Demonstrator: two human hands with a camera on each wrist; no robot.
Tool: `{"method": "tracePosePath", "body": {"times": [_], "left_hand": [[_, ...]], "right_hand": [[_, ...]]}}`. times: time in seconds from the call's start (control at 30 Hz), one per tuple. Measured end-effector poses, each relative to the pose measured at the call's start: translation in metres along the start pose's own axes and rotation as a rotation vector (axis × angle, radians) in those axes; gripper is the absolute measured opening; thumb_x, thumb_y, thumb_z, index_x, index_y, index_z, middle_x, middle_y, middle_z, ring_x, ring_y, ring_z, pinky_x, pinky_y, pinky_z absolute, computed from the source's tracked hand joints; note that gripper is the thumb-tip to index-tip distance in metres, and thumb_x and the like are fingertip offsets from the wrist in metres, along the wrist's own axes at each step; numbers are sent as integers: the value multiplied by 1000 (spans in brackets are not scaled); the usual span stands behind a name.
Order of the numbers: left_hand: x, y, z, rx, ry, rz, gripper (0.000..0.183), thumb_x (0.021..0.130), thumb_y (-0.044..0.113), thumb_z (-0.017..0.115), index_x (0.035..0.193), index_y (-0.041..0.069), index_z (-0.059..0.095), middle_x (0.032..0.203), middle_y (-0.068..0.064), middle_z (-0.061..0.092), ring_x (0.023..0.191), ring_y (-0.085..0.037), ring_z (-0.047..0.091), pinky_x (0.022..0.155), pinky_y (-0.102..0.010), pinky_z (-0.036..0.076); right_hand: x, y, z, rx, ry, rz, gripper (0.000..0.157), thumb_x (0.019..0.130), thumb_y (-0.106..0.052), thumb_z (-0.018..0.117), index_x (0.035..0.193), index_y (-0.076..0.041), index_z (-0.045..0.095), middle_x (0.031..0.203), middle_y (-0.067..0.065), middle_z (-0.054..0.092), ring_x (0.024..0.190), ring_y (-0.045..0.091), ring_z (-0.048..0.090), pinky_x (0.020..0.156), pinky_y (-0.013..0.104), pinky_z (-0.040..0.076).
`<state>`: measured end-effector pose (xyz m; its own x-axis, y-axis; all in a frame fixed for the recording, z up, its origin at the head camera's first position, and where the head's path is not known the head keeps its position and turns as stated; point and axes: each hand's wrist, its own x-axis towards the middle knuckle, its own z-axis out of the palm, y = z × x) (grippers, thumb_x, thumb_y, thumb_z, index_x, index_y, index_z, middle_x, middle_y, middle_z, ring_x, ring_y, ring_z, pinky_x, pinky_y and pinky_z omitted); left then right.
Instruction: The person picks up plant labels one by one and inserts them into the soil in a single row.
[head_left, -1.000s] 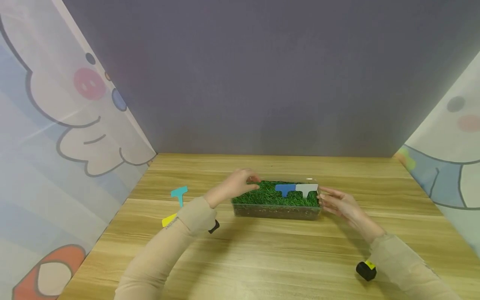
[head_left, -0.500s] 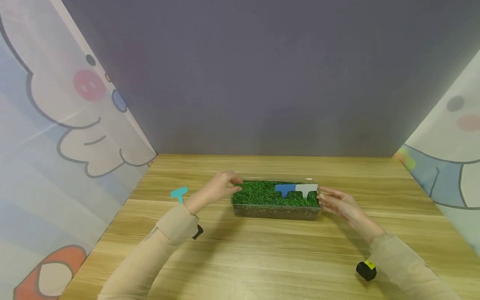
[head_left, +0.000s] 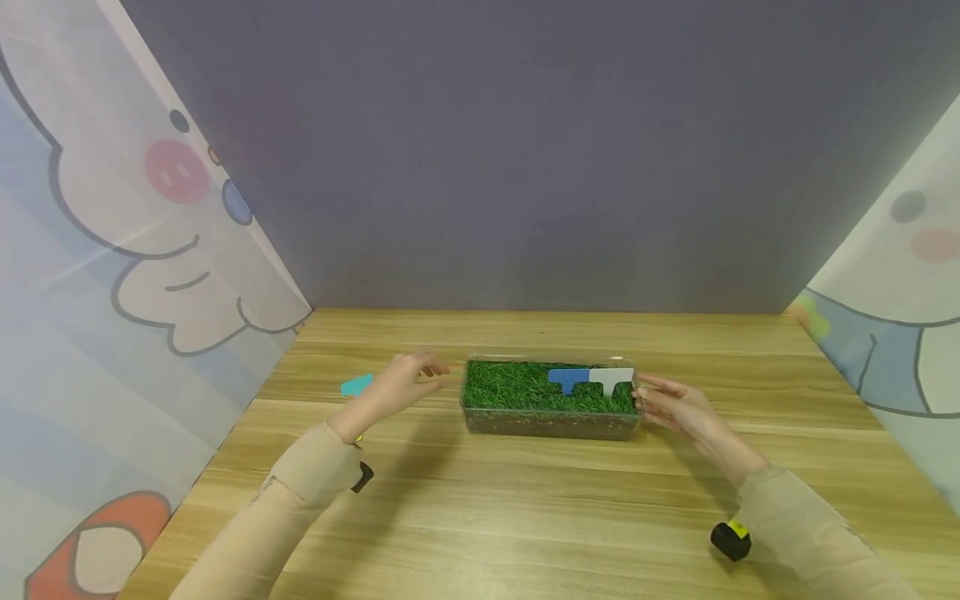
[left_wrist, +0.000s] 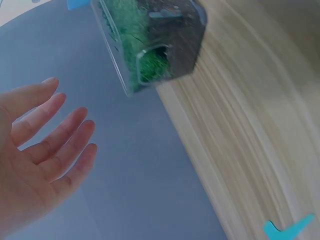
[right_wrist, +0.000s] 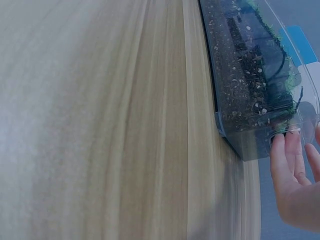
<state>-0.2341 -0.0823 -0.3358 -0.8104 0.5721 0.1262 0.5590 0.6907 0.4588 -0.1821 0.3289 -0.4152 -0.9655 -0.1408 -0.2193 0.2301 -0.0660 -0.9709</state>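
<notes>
A clear plastic planter box (head_left: 551, 423) holds green grass (head_left: 510, 383) over dark soil. A blue T-shaped plant label (head_left: 568, 377) and a white T-shaped plant label (head_left: 611, 377) stand side by side in the grass near its right end. My right hand (head_left: 678, 408) holds that end, its fingertips at the cutout in the end wall in the right wrist view. To the left of the box, my left hand (head_left: 405, 383) hangs above the table with loosely bent fingers and nothing in them. Under its wrist lies a turquoise plant label (head_left: 356, 386), partly covered.
A bit of a yellow label (head_left: 359, 437) shows beside the left sleeve, mostly hidden. The wooden table (head_left: 517, 517) runs back to a grey panel (head_left: 540, 167). Cartoon-printed sheets (head_left: 150, 208) flank both sides. A black device with yellow (head_left: 731, 540) sits at the right wrist.
My left hand has moved left, from over the grass to beside the box, and its arm now covers more of the turquoise and yellow labels. My right hand has stayed at the box.
</notes>
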Motion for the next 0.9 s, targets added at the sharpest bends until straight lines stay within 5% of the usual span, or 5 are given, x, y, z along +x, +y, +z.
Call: {"method": "tracePosePath", "body": {"times": [0.43, 0.9], "left_hand": [[-32, -23, -9, 15, 22, -29, 16, 82, 10, 61, 95, 1, 63, 92, -9, 63, 83, -24, 57, 72, -36, 48], [-66, -54, -16, 15, -91, -68, 18, 79, 5, 64, 94, -5, 62, 93, -12, 61, 78, -21, 55, 68, -36, 49]], "right_hand": [[0, 0, 0, -20, -1, -12, 51, 86, -17, 58, 132, -9, 39, 102, -5, 61, 90, 7, 59, 82, 24, 47], [-1, -2, 1, -18, 12, 19, 54, 86, -17, 58, 133, -7, 35, 96, -8, 63, 86, 7, 61, 80, 23, 48]]}}
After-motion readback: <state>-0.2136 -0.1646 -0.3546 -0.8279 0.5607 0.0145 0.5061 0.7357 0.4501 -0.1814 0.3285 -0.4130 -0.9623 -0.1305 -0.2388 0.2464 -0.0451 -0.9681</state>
